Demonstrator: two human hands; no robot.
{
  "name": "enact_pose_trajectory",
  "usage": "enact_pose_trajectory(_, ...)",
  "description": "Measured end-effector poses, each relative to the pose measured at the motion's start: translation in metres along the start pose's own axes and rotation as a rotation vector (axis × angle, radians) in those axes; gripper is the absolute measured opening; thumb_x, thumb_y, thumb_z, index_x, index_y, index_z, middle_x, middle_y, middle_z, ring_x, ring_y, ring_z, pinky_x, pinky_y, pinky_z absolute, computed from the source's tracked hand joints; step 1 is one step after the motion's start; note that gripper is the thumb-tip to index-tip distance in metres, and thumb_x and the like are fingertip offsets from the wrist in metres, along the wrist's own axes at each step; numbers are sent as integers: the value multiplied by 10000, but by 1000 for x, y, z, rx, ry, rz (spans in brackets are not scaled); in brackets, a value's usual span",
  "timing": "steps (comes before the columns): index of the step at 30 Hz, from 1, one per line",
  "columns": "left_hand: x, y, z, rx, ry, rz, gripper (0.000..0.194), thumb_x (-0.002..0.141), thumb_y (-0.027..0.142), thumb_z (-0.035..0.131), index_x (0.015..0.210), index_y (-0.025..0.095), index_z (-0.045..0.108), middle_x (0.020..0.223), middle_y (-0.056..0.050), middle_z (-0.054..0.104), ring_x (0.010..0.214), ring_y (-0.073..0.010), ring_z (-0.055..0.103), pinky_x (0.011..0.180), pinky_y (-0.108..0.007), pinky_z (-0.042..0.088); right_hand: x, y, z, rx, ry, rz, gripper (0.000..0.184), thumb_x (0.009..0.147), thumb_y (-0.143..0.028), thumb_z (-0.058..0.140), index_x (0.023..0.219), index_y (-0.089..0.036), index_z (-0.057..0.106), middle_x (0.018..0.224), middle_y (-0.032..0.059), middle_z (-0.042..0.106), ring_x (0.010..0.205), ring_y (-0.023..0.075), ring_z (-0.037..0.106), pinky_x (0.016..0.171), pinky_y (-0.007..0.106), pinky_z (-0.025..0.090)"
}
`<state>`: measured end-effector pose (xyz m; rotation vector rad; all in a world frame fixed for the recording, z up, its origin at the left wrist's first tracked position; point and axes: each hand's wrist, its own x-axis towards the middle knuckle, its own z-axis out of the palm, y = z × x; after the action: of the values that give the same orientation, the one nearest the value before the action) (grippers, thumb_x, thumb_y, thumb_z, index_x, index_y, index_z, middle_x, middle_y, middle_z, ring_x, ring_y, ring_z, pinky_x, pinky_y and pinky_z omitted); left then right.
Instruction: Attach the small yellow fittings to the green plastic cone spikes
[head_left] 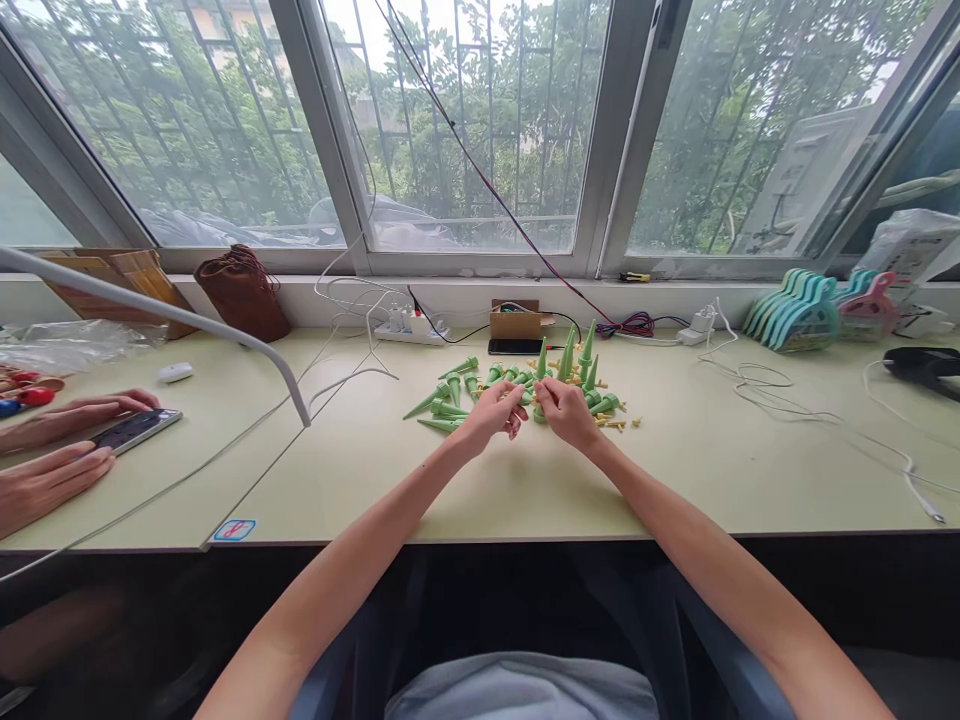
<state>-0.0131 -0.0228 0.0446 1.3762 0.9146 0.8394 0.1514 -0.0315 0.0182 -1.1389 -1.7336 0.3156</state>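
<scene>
My left hand (496,412) is closed in a pinch, with a green plastic piece (527,396) at its fingertips that looks like one of the watering spikes. Close beside it, my right hand (567,410) also pinches; what lies between its fingers is too small to make out. Several green plastic watering spikes (435,398) lie in a pile left of and behind my hands. Other green spikes (568,354) stand upright, points up, behind my right hand. Small yellow plastic pieces (615,424) are scattered around the right side of the pile.
A black phone (514,347) lies before a small cardboard box (514,320). A power strip (412,332) and white cables (780,385) spread across the table. Teal hangers (795,310) stand at right. At left, another person's hands (56,470) touch a phone (139,430) under a curved grey tube (225,330).
</scene>
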Motion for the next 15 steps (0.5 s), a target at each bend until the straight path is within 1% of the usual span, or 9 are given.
enact_pose_trajectory(4,-2,1,0,1,-5,29,346,871,485,615,967,178,486,695,-17,616,455,-81,528,439,-221,436,0,-1,0,9,-6,2,412,962,-484,380,648,-220,339,539,-31,391,505,122,324,514,267,275)
enact_pose_trajectory(8,-2,1,1,52,16,67,362,856,469,638,1008,188,467,692,17,580,462,-82,540,428,-216,432,0,0,0,1,-12,5,414,961,-490,371,648,-222,337,532,-33,377,502,124,318,513,270,271)
enact_pose_trajectory(12,0,-4,1,158,34,180,346,850,442,639,1004,196,451,685,38,537,471,-85,546,410,-200,414,0,1,0,-10,-11,9,421,959,-493,362,637,-224,325,533,-26,386,503,128,325,514,275,273)
enact_pose_trajectory(15,2,-8,0,231,35,280,323,838,423,640,977,203,450,735,29,539,493,-88,560,410,-194,404,1,2,0,-28,-6,21,420,958,-482,358,628,-223,328,532,-18,409,501,129,334,515,278,278)
